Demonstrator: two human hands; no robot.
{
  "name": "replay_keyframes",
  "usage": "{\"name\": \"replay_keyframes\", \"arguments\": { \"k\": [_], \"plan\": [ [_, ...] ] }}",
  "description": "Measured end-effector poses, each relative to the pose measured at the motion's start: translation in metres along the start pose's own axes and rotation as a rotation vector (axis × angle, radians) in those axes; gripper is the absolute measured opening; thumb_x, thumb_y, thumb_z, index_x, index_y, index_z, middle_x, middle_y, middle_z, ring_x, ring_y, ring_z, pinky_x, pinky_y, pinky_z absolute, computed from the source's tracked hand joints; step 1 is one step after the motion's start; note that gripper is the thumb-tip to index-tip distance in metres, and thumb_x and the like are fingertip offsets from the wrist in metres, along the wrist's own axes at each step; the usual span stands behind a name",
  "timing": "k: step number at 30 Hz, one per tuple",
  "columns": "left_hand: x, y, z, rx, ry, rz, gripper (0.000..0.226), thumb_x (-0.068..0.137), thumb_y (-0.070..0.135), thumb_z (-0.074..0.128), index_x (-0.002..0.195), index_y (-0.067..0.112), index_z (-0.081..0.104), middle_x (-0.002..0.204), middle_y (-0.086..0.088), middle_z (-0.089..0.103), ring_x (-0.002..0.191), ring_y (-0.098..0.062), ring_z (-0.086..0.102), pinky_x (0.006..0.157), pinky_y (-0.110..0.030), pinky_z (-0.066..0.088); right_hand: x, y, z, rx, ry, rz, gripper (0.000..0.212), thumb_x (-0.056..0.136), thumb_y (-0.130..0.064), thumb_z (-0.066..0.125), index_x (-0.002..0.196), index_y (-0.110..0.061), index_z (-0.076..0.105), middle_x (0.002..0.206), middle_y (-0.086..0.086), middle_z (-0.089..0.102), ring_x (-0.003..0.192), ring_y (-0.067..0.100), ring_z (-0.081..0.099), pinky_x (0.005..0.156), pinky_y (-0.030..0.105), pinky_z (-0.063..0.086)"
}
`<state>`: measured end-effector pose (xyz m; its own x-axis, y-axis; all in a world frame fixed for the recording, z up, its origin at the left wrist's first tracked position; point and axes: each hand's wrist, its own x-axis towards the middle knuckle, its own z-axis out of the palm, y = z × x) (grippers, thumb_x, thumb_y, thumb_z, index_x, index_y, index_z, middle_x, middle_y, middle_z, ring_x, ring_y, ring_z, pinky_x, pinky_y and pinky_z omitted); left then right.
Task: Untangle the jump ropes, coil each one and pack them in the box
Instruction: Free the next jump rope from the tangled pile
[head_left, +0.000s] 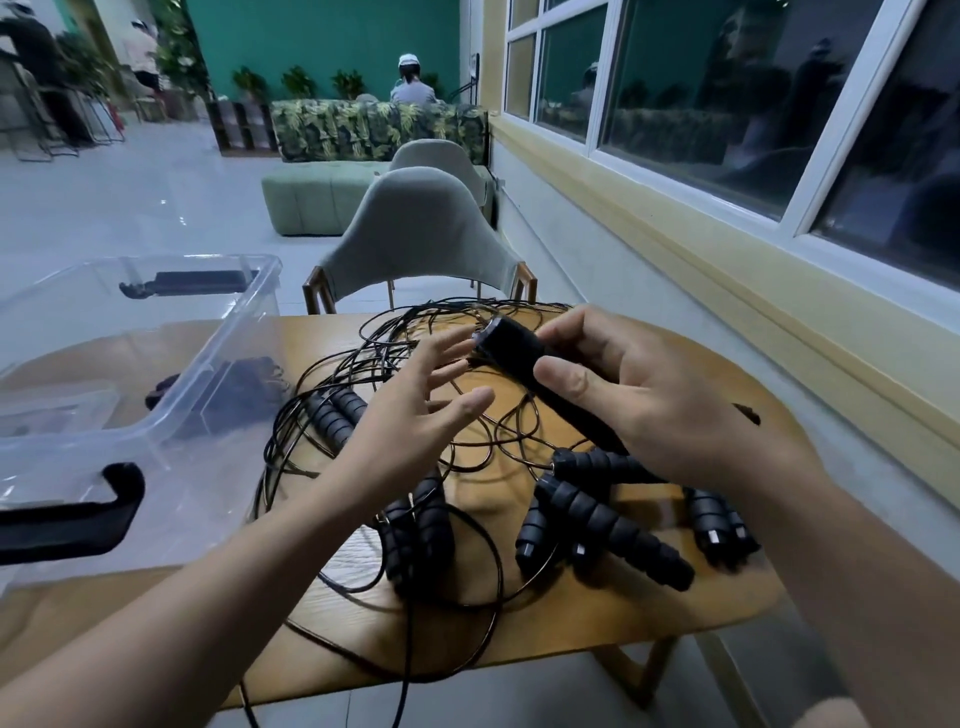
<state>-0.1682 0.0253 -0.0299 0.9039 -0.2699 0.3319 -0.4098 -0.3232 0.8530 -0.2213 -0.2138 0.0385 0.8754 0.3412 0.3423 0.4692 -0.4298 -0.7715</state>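
Observation:
A tangle of thin black jump ropes (395, 358) lies spread over the wooden table (727, 587). Several ribbed black handles (613, 525) lie among the cords near the front. My right hand (634, 410) grips one black handle (514, 348) and holds it raised above the pile, its capped end pointing up and left. My left hand (415, 415) hovers just left of that handle with fingers spread, its fingertips close to the handle's end. The clear plastic box (171, 379) stands on the left of the table, with some dark items showing through its wall.
A grey chair (415, 234) stands at the table's far side. The box's black latch handles (78, 519) sit on its near and far rims. A wall with windows runs along the right. Cords hang over the table's front edge (405, 675).

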Motion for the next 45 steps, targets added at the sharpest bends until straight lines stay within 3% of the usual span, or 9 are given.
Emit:
{"name": "replay_keyframes", "arguments": {
  "k": [4, 9, 14, 18, 28, 34, 40, 42, 45],
  "plan": [
    [-0.003, 0.004, 0.003, -0.121, -0.066, -0.006, 0.028, 0.108, 0.028, 0.061, 0.135, 0.024, 0.065, 0.133, 0.004, 0.071, 0.129, -0.015, 0.064, 0.113, -0.053, 0.047, 0.002, -0.005, 0.008, 0.149, -0.068, -0.035, 0.028, 0.106, -0.036, 0.059, 0.126, -0.016, 0.064, 0.114, 0.005, 0.074, 0.107, 0.023, 0.071, 0.091, 0.035, 0.058],
    [-0.001, 0.008, 0.004, -0.322, 0.063, -0.098, 0.044, 0.104, 0.035, 0.065, 0.123, -0.004, 0.062, 0.119, -0.029, 0.069, 0.118, -0.047, 0.064, 0.108, -0.065, 0.049, 0.006, -0.007, 0.017, 0.247, -0.143, -0.006, 0.028, 0.107, -0.029, 0.057, 0.127, -0.01, 0.061, 0.108, 0.007, 0.074, 0.1, 0.026, 0.075, 0.084, 0.034, 0.058],
    [-0.004, 0.019, -0.002, -0.328, 0.122, -0.088, 0.03, 0.107, 0.029, 0.06, 0.093, 0.003, 0.064, 0.096, -0.019, 0.076, 0.095, -0.031, 0.077, 0.096, -0.052, 0.059, 0.013, 0.0, 0.024, 0.243, -0.025, 0.101, 0.023, 0.111, -0.039, 0.054, 0.124, -0.021, 0.059, 0.087, 0.008, 0.07, 0.073, 0.023, 0.067, 0.069, 0.045, 0.056],
    [-0.006, 0.029, -0.007, -0.406, 0.138, -0.062, 0.025, 0.106, 0.027, 0.061, 0.092, 0.008, 0.066, 0.097, -0.017, 0.076, 0.094, -0.028, 0.077, 0.084, -0.038, 0.06, 0.021, 0.013, 0.031, 0.173, 0.117, 0.178, 0.038, 0.087, -0.061, 0.079, 0.107, -0.03, 0.069, 0.077, -0.005, 0.064, 0.068, 0.016, 0.06, 0.067, 0.045, 0.05],
    [-0.007, 0.039, -0.018, -0.556, 0.158, 0.021, 0.012, 0.104, 0.01, 0.061, 0.106, 0.0, 0.068, 0.111, -0.021, 0.076, 0.112, -0.033, 0.074, 0.094, -0.036, 0.058, 0.027, 0.035, 0.043, -0.023, 0.13, 0.238, 0.017, 0.089, -0.03, 0.087, 0.094, -0.02, 0.075, 0.078, 0.016, 0.071, 0.061, 0.015, 0.06, 0.062, 0.04, 0.054],
    [-0.005, 0.038, -0.015, -0.736, 0.139, 0.075, 0.043, 0.091, -0.015, 0.041, 0.123, 0.014, 0.042, 0.137, -0.023, 0.064, 0.12, -0.04, 0.07, 0.102, -0.042, 0.057, 0.032, 0.032, 0.037, 0.214, 0.18, 0.219, 0.021, 0.091, -0.023, 0.085, 0.09, -0.006, 0.073, 0.068, -0.005, 0.066, 0.059, 0.016, 0.059, 0.061, 0.038, 0.048],
    [-0.009, 0.02, 0.007, -0.22, -0.106, 0.04, 0.058, 0.099, -0.009, 0.053, 0.138, 0.034, 0.055, 0.133, 0.008, 0.07, 0.128, -0.011, 0.065, 0.107, -0.042, 0.054, 0.028, -0.002, 0.041, 0.482, 0.127, 0.088, 0.017, 0.092, -0.013, 0.08, 0.091, 0.0, 0.069, 0.06, 0.007, 0.057, 0.049, 0.02, 0.05, 0.05, 0.028, 0.044],
    [-0.012, 0.019, 0.017, -0.11, -0.152, 0.058, 0.042, 0.104, 0.01, 0.06, 0.122, 0.047, 0.065, 0.126, 0.01, 0.074, 0.123, -0.013, 0.068, 0.107, -0.047, 0.055, 0.028, -0.011, 0.044, 0.55, 0.091, 0.07, 0.017, 0.092, -0.015, 0.078, 0.089, -0.003, 0.066, 0.058, 0.006, 0.055, 0.048, 0.019, 0.049, 0.05, 0.028, 0.044],
    [-0.012, 0.014, 0.023, 0.006, -0.096, 0.082, 0.014, 0.103, 0.039, 0.06, 0.101, 0.033, 0.072, 0.1, 0.0, 0.078, 0.1, -0.022, 0.074, 0.093, -0.054, 0.058, 0.032, -0.018, 0.046, 0.68, 0.08, 0.058, 0.018, 0.093, -0.015, 0.078, 0.091, -0.005, 0.063, 0.057, 0.007, 0.052, 0.047, 0.022, 0.046, 0.054, 0.035, 0.04]
  ]
}}
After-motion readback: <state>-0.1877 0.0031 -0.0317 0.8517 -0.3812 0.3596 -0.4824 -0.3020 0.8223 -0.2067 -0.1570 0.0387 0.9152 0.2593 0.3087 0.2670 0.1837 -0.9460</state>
